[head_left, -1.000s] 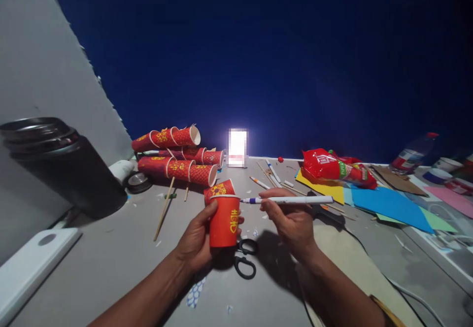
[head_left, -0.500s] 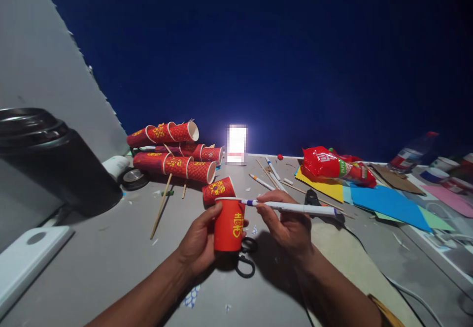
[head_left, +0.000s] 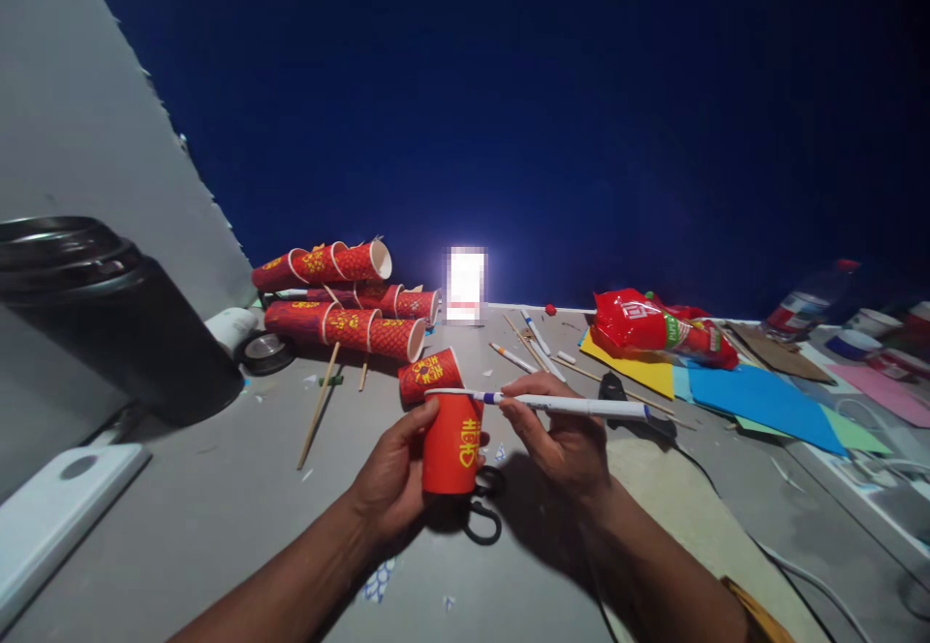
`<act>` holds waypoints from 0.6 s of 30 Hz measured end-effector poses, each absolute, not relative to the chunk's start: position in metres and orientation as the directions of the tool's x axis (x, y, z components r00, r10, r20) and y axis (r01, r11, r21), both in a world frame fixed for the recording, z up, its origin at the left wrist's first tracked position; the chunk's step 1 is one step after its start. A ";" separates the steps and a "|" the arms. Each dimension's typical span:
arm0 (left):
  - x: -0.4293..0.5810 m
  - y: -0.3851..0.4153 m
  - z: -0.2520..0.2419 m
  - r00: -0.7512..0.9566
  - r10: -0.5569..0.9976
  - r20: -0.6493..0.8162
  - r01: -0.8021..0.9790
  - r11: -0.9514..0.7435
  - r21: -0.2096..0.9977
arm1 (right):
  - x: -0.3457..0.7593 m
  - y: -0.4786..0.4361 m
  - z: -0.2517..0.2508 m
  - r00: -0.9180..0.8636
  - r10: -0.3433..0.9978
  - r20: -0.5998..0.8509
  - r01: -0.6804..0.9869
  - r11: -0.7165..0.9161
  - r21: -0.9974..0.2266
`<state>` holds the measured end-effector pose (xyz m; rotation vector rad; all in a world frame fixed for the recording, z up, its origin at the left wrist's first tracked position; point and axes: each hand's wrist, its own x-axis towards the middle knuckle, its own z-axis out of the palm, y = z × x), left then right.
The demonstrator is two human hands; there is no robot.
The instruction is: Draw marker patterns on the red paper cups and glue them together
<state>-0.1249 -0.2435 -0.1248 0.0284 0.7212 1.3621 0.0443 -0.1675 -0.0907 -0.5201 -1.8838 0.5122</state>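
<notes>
My left hand [head_left: 396, 474] is wrapped round a red paper cup [head_left: 447, 449] with yellow lettering, held upright with its white rim on top. In my right hand [head_left: 556, 440] a white marker [head_left: 567, 405] with a purple-blue collar lies nearly level, its tip at the cup's rim on the right side. Whether the tip touches the cup I cannot tell. Just behind stands a second, patterned red cup [head_left: 430, 375], tipped over on the table. Black scissors handles [head_left: 485, 517] show below the held cup; their blades are hidden.
At the back left lie stacked rows of red cups [head_left: 326, 325] beside a black tumbler [head_left: 108, 323]. Loose markers [head_left: 514, 359] and wooden sticks [head_left: 318, 411] are scattered about. A red plastic pack [head_left: 639, 325] rests on coloured paper [head_left: 756, 399] to the right. A white power strip [head_left: 65, 517] is at the left.
The cup has turned slightly in my left hand, its lettering shifting. My right hand and the marker have moved a little to the left.
</notes>
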 end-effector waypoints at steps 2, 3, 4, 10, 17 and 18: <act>-0.125 -0.243 -0.125 0.030 0.898 -0.438 -0.874 0.236 0.425 | 0.045 -0.167 -0.090 -0.349 0.568 0.745 0.112 0.815 -0.569; -0.126 -0.243 -0.125 0.027 0.902 -0.431 -0.873 0.232 0.430 | 0.045 -0.168 -0.090 -0.351 0.565 0.746 0.109 0.817 -0.567; -0.126 -0.243 -0.126 0.020 0.904 -0.426 -0.871 0.225 0.436 | 0.045 -0.168 -0.089 -0.356 0.561 0.747 0.106 0.819 -0.565; -0.126 -0.243 -0.124 0.016 0.896 -0.444 -0.866 0.234 0.442 | 0.046 -0.169 -0.085 -0.366 0.563 0.741 0.105 0.816 -0.568; -0.128 -0.244 -0.124 0.045 0.906 -0.422 -0.856 0.253 0.451 | 0.047 -0.167 -0.083 -0.343 0.547 0.764 0.124 0.832 -0.540; -0.129 -0.244 -0.124 0.048 0.908 -0.417 -0.853 0.254 0.455 | 0.047 -0.167 -0.083 -0.338 0.539 0.771 0.124 0.838 -0.532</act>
